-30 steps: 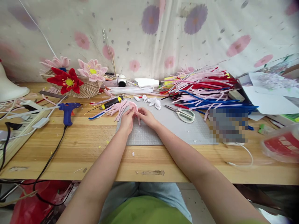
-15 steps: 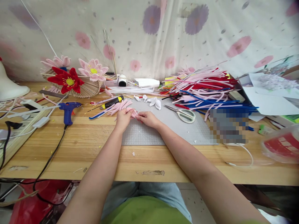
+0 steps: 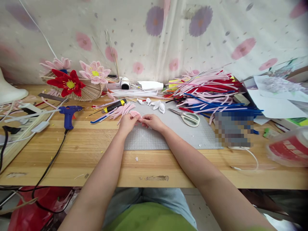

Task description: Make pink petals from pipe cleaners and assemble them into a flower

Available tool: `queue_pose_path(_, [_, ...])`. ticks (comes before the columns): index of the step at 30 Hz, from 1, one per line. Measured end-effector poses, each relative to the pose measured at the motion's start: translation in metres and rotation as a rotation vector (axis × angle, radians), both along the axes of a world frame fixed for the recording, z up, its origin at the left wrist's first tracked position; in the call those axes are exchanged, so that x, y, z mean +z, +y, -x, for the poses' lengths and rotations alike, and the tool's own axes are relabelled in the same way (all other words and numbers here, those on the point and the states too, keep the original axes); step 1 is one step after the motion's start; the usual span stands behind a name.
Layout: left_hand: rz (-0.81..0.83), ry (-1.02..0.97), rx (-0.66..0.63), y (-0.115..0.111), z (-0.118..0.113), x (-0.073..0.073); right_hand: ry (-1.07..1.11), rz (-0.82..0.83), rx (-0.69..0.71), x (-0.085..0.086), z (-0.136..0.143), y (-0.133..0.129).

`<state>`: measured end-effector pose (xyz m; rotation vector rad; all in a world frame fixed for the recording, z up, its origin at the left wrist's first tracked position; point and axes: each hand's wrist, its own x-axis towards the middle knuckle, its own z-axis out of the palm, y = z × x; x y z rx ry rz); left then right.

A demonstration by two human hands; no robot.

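Both hands meet over the grey cutting mat (image 3: 149, 140), near its left back part. My left hand (image 3: 127, 122) pinches a small pink fuzzy piece (image 3: 135, 114), which shows above its fingers. My right hand (image 3: 153, 122) is closed on the right end of the same piece, fingertips nearly touching those of the left. Pink pipe cleaner lengths (image 3: 121, 110) lie just behind my left hand. Several white petal shapes (image 3: 158, 106) rest behind my right hand, and scissors (image 3: 189, 118) lie to the right with the blades pointing left.
A blue glue gun (image 3: 68, 116) stands at the left, its black cable running over the table edge. Fuzzy flowers (image 3: 69, 84) sit at the back left. A large pile of pipe cleaners (image 3: 207, 83) and a clear tub (image 3: 288, 147) are at the right.
The pink piece now looks broader and more rounded above the left fingers. Both hands remain nearly in place, while the whole view has shifted slightly.
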<state>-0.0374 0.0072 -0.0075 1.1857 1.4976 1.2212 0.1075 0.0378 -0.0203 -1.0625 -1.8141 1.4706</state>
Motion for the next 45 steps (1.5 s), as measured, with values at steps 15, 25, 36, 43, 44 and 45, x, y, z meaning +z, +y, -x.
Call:
queue_pose_path(15, [0.004,0.034,-0.075,0.005,0.006,-0.008,-0.046,0.099,0.049,0.003,-0.003,0.004])
queue_pose_path(25, [-0.026,-0.077,0.078,0.007,0.015,-0.002,-0.092,0.015,0.147,0.010,-0.008,0.001])
queue_pose_path(36, [-0.098,-0.104,-0.199,-0.002,0.021,0.010,0.086,0.143,0.234,0.009,-0.028,0.010])
queue_pose_path(43, [-0.070,-0.170,-0.136,-0.002,0.020,0.008,0.102,0.197,0.221,0.013,-0.028,0.007])
queue_pose_path(44, [-0.060,-0.181,-0.128,-0.002,0.020,0.008,0.106,0.197,0.222,0.013,-0.028,0.007])
queue_pose_path(45, [-0.048,-0.191,-0.123,-0.001,0.020,0.007,0.111,0.198,0.222,0.013,-0.028,0.007])
